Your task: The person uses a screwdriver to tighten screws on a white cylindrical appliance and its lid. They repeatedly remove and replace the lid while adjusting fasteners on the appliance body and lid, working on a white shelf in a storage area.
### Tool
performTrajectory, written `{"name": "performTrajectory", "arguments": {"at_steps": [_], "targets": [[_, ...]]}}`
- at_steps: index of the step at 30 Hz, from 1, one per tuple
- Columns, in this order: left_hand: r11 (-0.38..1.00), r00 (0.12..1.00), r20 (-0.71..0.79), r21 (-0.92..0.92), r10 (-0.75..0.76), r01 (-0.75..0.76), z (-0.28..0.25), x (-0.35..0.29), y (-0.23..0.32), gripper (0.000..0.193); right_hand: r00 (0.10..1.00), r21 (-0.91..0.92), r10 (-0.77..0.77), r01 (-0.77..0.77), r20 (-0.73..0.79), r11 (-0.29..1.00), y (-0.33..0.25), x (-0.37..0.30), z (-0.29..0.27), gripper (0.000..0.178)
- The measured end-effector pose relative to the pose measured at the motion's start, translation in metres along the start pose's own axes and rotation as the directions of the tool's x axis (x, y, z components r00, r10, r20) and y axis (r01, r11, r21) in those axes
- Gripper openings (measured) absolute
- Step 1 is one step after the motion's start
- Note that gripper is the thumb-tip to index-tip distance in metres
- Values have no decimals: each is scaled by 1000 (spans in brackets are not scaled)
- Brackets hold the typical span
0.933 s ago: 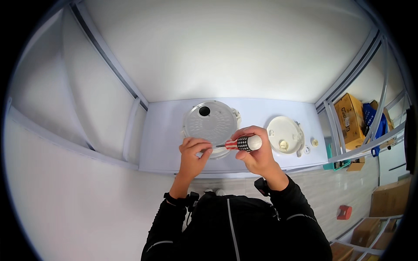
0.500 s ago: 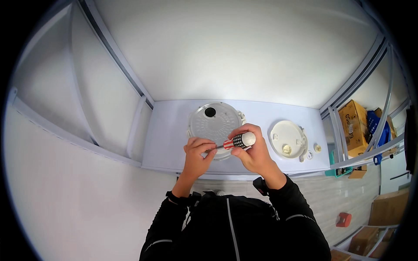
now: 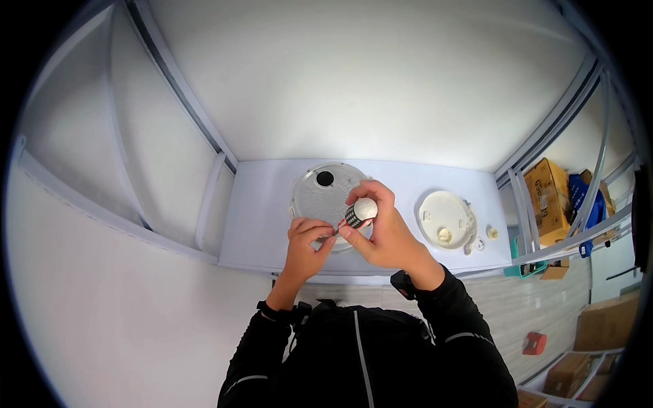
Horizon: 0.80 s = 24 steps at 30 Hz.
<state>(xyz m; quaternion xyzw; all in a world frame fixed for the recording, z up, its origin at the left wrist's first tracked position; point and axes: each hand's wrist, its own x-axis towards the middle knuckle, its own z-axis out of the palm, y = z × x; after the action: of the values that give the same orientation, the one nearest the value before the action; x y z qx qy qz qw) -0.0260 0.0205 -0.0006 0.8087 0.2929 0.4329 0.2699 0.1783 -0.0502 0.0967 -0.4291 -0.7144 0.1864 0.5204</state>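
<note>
My right hand (image 3: 386, 238) is wrapped round a screwdriver (image 3: 361, 212) with a red, white and black checked handle and a whitish end. The handle's end tilts up and right, and the shaft points down left to my other hand. Thumb and fingers of my left hand (image 3: 308, 246) are pinched together at the shaft's tip, hiding what they hold there. Both hands are over the near edge of a round, translucent disc-shaped part (image 3: 325, 198) with a black oval (image 3: 325, 178) near its far side. My hands cover part of its near rim.
Right of the hands lies a shallow round white cover (image 3: 435, 229) with a small cream piece (image 3: 444, 235) in it. Small round parts (image 3: 492, 232) sit beside it on the white table (image 3: 255, 224). Cardboard boxes (image 3: 549, 197) and a teal basket (image 3: 522, 270) stand farther right.
My right hand and the screwdriver have moved left, toward my left hand, and the handle now looks more upright and foreshortened. The left hand stays almost in place.
</note>
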Motion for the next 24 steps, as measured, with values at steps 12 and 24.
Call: {"name": "performTrajectory", "arguments": {"at_steps": [12, 24], "targets": [[999, 1000, -19, -32, 8, -9, 0, -5, -7, 17, 965, -333, -244, 199, -99, 922, -29, 32, 2, 55], [997, 996, -39, -6, 74, -74, -4, -1, -2, 18, 980, -258, -168, 136, -110, 957, -36, 24, 5, 60]]}}
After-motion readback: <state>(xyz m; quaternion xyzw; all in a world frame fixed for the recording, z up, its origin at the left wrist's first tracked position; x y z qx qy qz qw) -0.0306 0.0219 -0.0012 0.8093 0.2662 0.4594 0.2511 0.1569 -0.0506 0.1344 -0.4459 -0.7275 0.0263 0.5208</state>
